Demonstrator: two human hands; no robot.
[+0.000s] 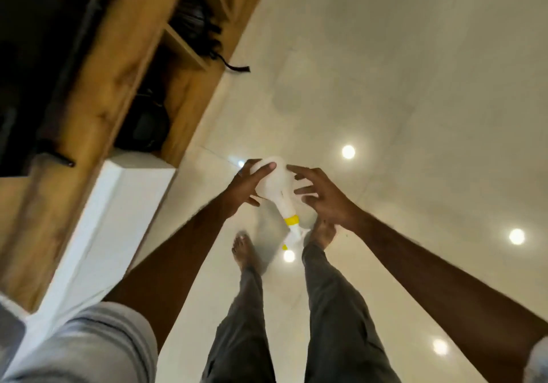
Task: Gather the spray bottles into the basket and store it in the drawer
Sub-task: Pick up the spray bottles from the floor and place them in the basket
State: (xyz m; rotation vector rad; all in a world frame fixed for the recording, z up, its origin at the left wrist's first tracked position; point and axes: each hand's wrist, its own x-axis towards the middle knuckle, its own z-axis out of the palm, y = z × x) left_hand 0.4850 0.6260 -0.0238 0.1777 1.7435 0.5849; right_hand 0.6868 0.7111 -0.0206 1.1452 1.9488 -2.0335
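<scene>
Above glossy floor [415,86], left hand [244,185] gripping smooth white spray bottle [277,187]

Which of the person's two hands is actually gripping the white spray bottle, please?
The left hand: its fingers wrap the body of the spray bottle. The right hand is spread open beside it, fingertips near but not closed around it.

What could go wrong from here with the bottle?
1. The left hand alone grips the bottle, by its fat body with spread fingers; the right hand is open beside it. The grip may slip.
2. The bottle hangs nozzle-down over the bare feet and glossy floor; a drop could hit a foot, and any leak would slick the tiles.
3. No basket is in view.
</scene>
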